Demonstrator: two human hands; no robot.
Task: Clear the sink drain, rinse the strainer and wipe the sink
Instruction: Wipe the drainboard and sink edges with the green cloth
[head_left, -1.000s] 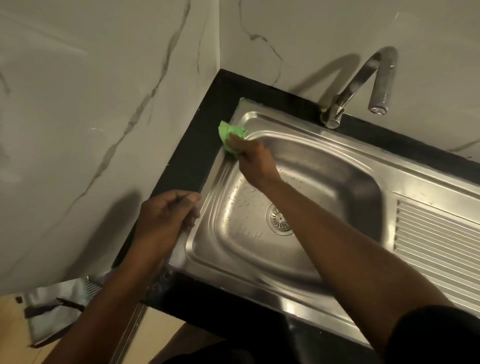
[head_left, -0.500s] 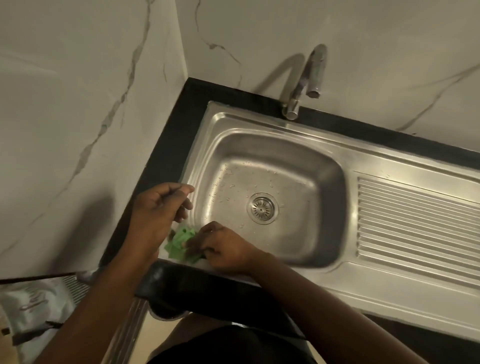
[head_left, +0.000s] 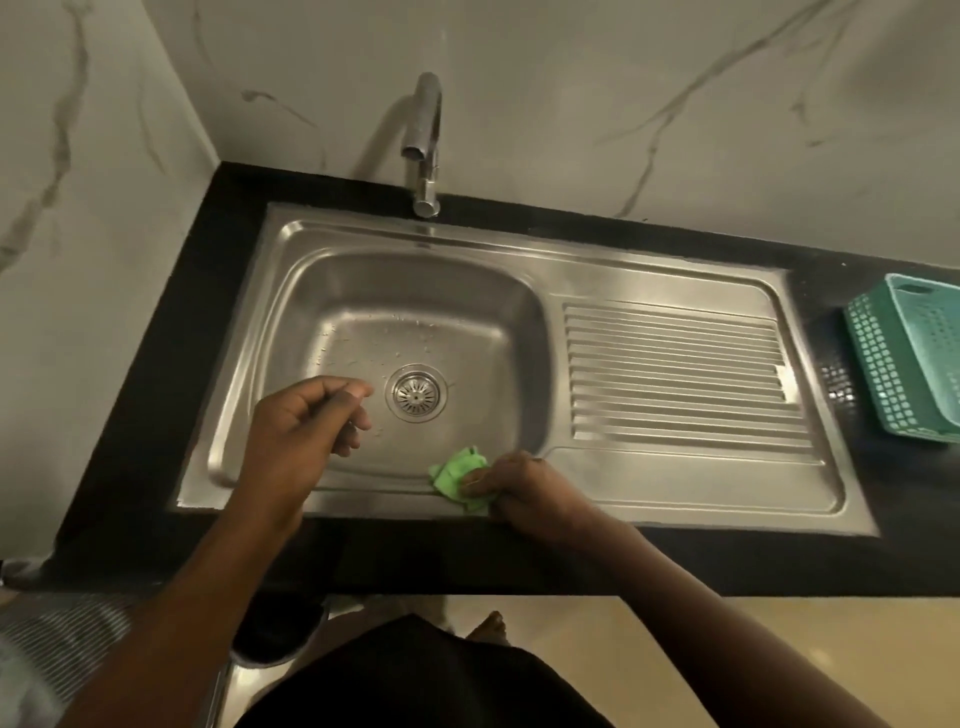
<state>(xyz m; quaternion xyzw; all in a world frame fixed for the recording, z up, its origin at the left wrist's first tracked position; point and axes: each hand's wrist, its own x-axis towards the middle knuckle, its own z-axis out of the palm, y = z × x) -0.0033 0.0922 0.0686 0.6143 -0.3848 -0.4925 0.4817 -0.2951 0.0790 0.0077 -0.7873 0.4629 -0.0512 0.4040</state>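
Note:
A stainless steel sink (head_left: 415, 239) is set in a black counter. Its round strainer (head_left: 415, 393) sits in the drain at the basin's middle, with water drops behind it. My right hand (head_left: 524, 488) presses a crumpled green cloth (head_left: 457, 478) on the sink's front rim, just right of the basin's near edge. My left hand (head_left: 301, 431) hovers over the basin's front left part, fingers loosely curled with nothing in them. The tap (head_left: 425, 140) stands at the back, and no water is running.
A ribbed draining board (head_left: 675, 374) forms the sink's right half. A teal plastic basket (head_left: 909, 358) stands on the black counter (head_left: 208, 270) at the far right. Marble walls close the back and left. A grey striped thing lies low at the left.
My right hand has slid the green cloth along the front rim from the left corner to the right. My left hand has lifted off the left rim and now hangs over the basin.

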